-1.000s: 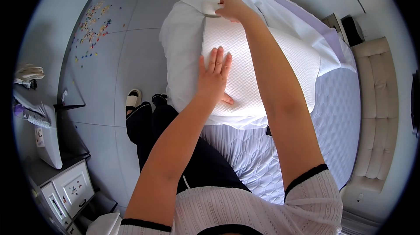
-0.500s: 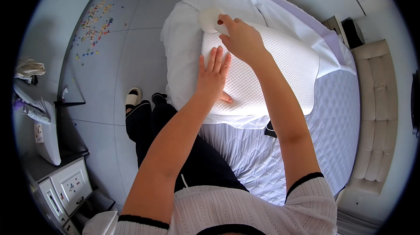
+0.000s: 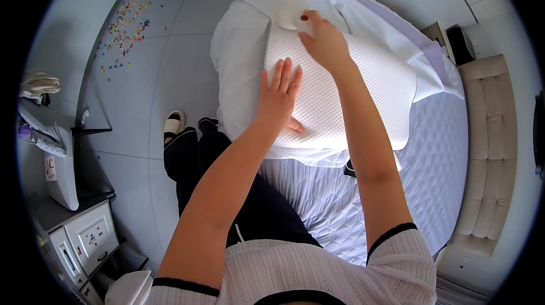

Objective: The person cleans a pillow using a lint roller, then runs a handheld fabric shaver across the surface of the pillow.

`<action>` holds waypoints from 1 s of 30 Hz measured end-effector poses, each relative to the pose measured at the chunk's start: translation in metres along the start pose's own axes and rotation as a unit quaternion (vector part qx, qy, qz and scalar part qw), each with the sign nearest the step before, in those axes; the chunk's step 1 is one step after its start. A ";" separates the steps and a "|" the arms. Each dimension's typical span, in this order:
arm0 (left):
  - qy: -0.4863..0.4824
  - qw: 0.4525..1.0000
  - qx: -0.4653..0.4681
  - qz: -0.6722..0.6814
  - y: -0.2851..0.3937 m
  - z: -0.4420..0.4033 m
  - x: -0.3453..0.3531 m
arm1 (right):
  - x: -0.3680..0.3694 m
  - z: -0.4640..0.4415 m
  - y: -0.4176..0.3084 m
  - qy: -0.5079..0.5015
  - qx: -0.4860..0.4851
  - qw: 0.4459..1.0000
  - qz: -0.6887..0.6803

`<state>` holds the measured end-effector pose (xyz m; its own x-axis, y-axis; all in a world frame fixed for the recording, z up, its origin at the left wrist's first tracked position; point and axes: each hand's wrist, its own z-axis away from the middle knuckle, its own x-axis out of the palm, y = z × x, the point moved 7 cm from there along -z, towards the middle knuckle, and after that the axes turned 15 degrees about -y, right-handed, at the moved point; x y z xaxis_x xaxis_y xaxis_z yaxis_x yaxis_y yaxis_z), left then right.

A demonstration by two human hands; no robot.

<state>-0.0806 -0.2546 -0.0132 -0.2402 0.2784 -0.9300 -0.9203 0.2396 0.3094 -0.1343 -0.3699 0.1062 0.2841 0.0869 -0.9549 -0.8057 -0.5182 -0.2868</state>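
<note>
Pillow (image 3: 352, 92) at upper centre; left hand (image 3: 276, 97) spread flat on it; right hand (image 3: 326, 46) gripping a blurred pale tool (image 3: 291, 15) near its top edge; we judge a sweeping stroke in hand; another calls for steady bracing.

Single head-worn view: wide, round-edged, near, facing forward and down onto bed (image 3: 437, 134).

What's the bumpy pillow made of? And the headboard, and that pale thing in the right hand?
The pillow has a matte fabric cover, maybe knitted, with a raised pattern; its filling is hidden. The headboard seems smooth, padded fabric or leather: see the puffy panels and seams. The pale thing is too blurred to tell.
</note>
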 end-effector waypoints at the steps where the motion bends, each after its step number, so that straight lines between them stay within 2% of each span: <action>1: -0.008 1.000 0.000 0.001 0.000 0.000 -0.001 | -0.001 0.001 0.004 0.000 -0.002 1.000 0.000; 3: -0.015 1.000 -0.001 0.001 -0.001 0.000 0.000 | -0.001 0.003 0.013 -0.024 0.050 0.998 -0.030; 7: -0.001 1.000 0.005 0.006 0.000 0.000 0.000 | 0.001 0.017 0.003 -0.070 0.013 0.995 -0.072; 9: -0.001 1.000 0.002 0.004 0.000 0.001 0.000 | -0.004 0.023 0.008 -0.003 -0.010 0.998 -0.066; 10: 0.001 1.000 0.006 0.006 0.000 0.001 0.000 | -0.002 0.024 0.014 -0.003 -0.011 0.998 -0.066; 12: 0.006 1.000 0.007 0.007 -0.001 0.001 0.000 | -0.005 0.027 0.030 0.038 0.061 0.995 -0.062; 13: 0.007 1.000 0.009 0.008 -0.001 0.001 0.000 | -0.003 0.028 0.029 0.039 0.060 0.995 -0.062; 15: 0.006 1.000 0.013 0.009 -0.001 0.002 0.001 | 0.002 0.033 0.015 0.032 -0.002 0.996 -0.078; 18: 0.009 1.000 0.008 0.010 0.000 0.001 0.001 | 0.001 0.038 0.002 -0.006 -0.010 0.993 -0.116; 19: 0.009 1.000 0.011 0.011 0.000 0.001 0.000 | 0.002 0.037 0.006 -0.006 -0.011 0.993 -0.116; 21: 0.009 1.000 0.010 0.011 0.000 0.003 -0.003 | 0.000 0.035 0.020 0.031 0.048 0.997 -0.052; 24: -0.041 0.999 -0.018 -0.025 -0.001 0.001 -0.002 | 0.004 0.037 0.023 0.041 0.076 0.993 -0.079; 25: -0.036 0.999 -0.020 -0.023 -0.002 0.001 -0.001 | 0.006 0.039 0.019 0.041 0.077 0.993 -0.079; 27: -0.033 0.999 -0.016 -0.020 0.000 0.001 0.001 | 0.015 0.043 -0.004 0.008 -0.014 0.994 -0.108; 28: -0.036 0.999 -0.016 -0.018 0.000 0.001 0.000 | 0.013 0.044 -0.010 -0.047 0.038 0.989 -0.132; 29: -0.039 0.999 -0.018 -0.016 -0.001 0.001 0.000 | 0.016 0.042 -0.004 -0.046 0.038 0.989 -0.132; 30: -0.039 0.999 -0.018 -0.017 -0.001 0.001 -0.001 | 0.015 0.039 0.007 0.004 0.029 0.994 -0.105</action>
<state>-0.0794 -0.2536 -0.0126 -0.1852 0.3429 -0.9209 -0.9385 0.2161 0.2692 -0.1559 -0.3394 0.0864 0.4521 0.1811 -0.8734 -0.7571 -0.4397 -0.4831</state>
